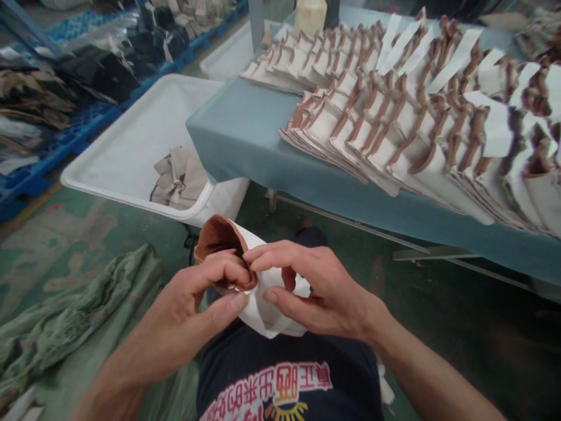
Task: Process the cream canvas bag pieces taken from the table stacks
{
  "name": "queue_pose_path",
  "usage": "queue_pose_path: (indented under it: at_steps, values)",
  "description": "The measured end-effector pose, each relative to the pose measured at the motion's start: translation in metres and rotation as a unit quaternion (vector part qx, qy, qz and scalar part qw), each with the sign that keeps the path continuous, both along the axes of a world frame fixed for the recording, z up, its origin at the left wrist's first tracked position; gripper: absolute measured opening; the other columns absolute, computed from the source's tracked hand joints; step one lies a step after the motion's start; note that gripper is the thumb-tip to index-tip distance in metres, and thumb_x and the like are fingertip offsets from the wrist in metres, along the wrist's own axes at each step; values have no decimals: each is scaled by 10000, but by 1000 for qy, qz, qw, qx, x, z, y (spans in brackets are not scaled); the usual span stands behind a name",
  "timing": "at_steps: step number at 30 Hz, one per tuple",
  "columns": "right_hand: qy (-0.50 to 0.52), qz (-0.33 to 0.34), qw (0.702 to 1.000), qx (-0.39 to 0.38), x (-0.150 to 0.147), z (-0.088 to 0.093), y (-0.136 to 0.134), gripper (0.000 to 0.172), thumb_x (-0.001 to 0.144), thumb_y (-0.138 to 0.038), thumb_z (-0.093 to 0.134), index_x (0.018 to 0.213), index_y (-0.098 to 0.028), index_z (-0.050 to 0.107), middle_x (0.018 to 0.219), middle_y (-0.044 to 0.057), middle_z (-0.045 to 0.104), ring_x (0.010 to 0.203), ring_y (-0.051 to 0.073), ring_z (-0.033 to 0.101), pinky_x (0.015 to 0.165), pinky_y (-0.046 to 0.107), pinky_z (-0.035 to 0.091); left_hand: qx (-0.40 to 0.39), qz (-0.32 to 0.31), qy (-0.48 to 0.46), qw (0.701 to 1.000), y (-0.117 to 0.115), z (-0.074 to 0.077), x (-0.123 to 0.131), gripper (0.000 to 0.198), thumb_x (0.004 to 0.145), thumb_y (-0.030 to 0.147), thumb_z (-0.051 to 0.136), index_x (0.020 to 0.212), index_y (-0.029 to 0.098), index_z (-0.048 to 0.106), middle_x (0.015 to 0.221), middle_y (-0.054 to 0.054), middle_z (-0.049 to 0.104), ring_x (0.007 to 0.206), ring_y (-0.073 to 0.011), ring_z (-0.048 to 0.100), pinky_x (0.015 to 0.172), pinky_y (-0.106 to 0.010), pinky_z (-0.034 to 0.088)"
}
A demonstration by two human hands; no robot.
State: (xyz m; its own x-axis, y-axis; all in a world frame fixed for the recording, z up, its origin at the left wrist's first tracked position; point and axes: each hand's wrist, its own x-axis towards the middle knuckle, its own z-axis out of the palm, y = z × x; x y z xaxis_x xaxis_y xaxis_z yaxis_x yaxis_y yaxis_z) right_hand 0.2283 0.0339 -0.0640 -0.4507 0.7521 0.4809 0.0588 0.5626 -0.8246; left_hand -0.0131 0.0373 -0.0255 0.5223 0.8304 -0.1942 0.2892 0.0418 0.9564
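A rolled, cup-like leather piece, brown inside and white outside, is held up in front of my body. It looks like a shoe upper. My left hand pinches its lower rim, with the fingers inside the brown opening and the thumb on the white outside. My right hand is curled at the white side of the same piece. Its fingertips touch the rim close to my left fingers, and its thumb rests on the white surface. The part of the piece behind my right hand is hidden.
A blue-covered table carries rows of similar white-and-brown pieces with white paper strips. A white bin beside it holds a tied bundle. Green cloth lies at left; loaded blue pallets stand behind.
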Motion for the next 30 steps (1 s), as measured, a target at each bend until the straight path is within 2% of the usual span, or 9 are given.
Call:
queue_pose_path:
  at_steps: [3, 7, 11, 15, 17, 20, 24, 27, 30]
  values:
    - [-50, 51, 997, 32, 0, 4, 15, 210, 1044, -128, 626, 1245, -185, 645, 1227, 99, 819, 964, 136, 787, 708, 205, 561, 5, 0, 4, 1000, -2, 4, -1, 112, 984, 275, 682, 890, 229, 720, 954, 3, 715, 922, -174, 656, 835, -230, 513]
    - [-96, 35, 990, 97, 2, 7, 23, 70, 1075, -163, 629, 1121, -187, 676, 1084, 74, 839, 933, 148, 805, 798, 230, 594, 12, 5, 14, 1000, -2, 9, 2, 140, 974, 278, 658, 852, 218, 691, 864, 4, 678, 830, -170, 633, 746, -232, 505]
    - [-89, 10, 984, 152, 5, 12, 20, 113, 1126, -200, 588, 1109, -189, 699, 1181, 88, 850, 1020, 145, 829, 845, 223, 623, 39, 27, 31, 998, -2, 13, 6, 122, 940, 257, 683, 824, 222, 697, 809, 18, 693, 763, -159, 630, 684, -218, 500]
    - [-110, 34, 990, 87, 6, 22, 19, 204, 1118, -181, 533, 1195, -272, 699, 1359, 52, 817, 1191, 138, 796, 957, 209, 609, 48, 36, 54, 997, -3, 9, 4, 92, 957, 296, 703, 918, 236, 760, 886, 3, 763, 820, -184, 685, 750, -239, 543]
    - [-132, 52, 989, 46, 5, 24, 21, 260, 1081, -152, 521, 1232, -290, 681, 1375, 36, 808, 1082, 130, 813, 895, 204, 606, 48, 37, 61, 996, -3, 7, 2, 109, 979, 315, 692, 954, 246, 773, 923, -2, 778, 847, -194, 695, 777, -250, 555]
    - [-140, 63, 987, 41, 2, 25, 28, 194, 1048, -174, 587, 1212, -251, 659, 1217, 37, 842, 793, 103, 780, 729, 199, 569, 69, 39, 79, 994, -2, 9, 0, 122, 989, 310, 679, 930, 256, 772, 892, 6, 764, 835, -193, 682, 762, -248, 547]
    - [-134, 59, 986, 80, 1, 35, 41, 91, 1111, -210, 570, 1107, -225, 660, 1056, 23, 826, 825, 105, 754, 758, 205, 544, 111, 25, 99, 989, 10, 24, 3, 125, 975, 317, 686, 910, 260, 776, 907, 12, 775, 851, -196, 687, 783, -252, 547]
    - [-160, 29, 977, 135, 7, 49, 46, 129, 1136, -281, 588, 1055, -220, 668, 969, 6, 809, 765, 108, 725, 674, 219, 505, 121, 18, 93, 988, 26, 34, 8, 140, 953, 311, 676, 884, 251, 783, 881, 9, 784, 843, -205, 700, 760, -261, 542]
    - [-207, -18, 965, 160, 13, 56, 41, 171, 1145, -263, 569, 1030, -214, 686, 949, 17, 816, 768, 118, 734, 650, 231, 487, 111, -4, 77, 991, 41, 35, 16, 165, 912, 297, 654, 806, 230, 761, 786, 3, 751, 777, -205, 678, 703, -272, 512]
